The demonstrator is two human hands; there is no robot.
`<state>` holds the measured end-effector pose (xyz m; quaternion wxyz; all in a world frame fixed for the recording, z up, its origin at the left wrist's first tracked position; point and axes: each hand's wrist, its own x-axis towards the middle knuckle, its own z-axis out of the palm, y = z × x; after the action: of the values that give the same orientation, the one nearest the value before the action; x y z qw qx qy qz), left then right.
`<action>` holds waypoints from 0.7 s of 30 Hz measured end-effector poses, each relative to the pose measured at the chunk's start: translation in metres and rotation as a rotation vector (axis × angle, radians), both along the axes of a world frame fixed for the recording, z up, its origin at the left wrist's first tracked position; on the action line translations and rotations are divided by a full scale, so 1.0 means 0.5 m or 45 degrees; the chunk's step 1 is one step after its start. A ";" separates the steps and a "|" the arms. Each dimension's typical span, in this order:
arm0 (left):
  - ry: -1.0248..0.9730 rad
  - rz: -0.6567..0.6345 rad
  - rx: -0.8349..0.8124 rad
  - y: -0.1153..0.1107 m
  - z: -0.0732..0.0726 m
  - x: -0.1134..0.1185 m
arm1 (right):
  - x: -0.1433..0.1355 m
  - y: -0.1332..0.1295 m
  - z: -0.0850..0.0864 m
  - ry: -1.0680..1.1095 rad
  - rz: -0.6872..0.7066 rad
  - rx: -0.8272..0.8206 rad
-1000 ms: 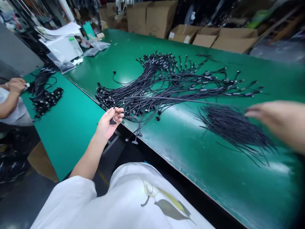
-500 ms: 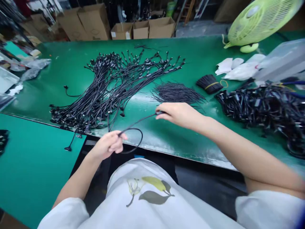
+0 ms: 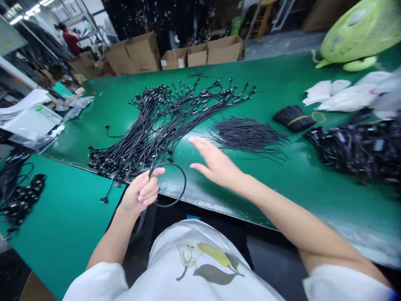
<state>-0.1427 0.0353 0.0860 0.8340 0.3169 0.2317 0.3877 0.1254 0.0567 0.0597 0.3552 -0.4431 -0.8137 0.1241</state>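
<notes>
Cable (image 3: 185, 180) is held looped in the left hand (image 3: 141, 193), grip closed, while the right hand (image 3: 219, 168) is spread open.

Left of the heap of thin black strips (image 3: 247, 136), the left hand (image 3: 140, 193) grips a looped cable (image 3: 185, 184); the right hand (image 3: 216, 166), thumb parted, hovers near the heap.
</notes>
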 end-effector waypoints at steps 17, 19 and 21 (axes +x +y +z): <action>0.170 0.563 -0.002 0.009 0.004 -0.105 | 0.110 0.011 -0.087 -0.429 -0.129 -0.046; 0.328 0.595 0.150 0.018 -0.013 -0.078 | 0.083 -0.041 -0.075 -0.568 -0.071 -0.015; 0.625 0.578 0.378 0.021 -0.037 -0.033 | 0.037 -0.094 -0.045 -0.653 0.178 -0.073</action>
<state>-0.1592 0.0456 0.0675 0.5911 0.4585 0.4308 0.5047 0.1441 0.0096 0.0371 0.1152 -0.4127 -0.9019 0.0552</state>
